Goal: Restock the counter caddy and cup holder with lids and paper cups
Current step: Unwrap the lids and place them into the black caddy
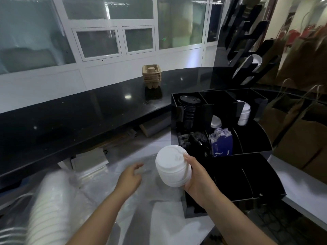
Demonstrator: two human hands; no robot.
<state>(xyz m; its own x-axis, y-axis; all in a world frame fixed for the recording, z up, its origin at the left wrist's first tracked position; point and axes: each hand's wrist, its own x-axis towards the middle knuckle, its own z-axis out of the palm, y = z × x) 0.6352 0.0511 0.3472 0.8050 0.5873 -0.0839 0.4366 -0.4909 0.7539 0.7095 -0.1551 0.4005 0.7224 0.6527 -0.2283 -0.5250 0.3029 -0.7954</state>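
The right hand grasps a short stack of white plastic lids by its side, just in front of the black acrylic counter caddy at the desk's right end, apparently ready for a compartment. The left hand hangs released, fingers loose, over crumpled clear plastic wrap, holding nothing.

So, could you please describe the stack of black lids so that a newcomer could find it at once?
Start at the black caddy on the right. Its back row has three slots, and the black lids stand in the left one. The other lids in that row are white.
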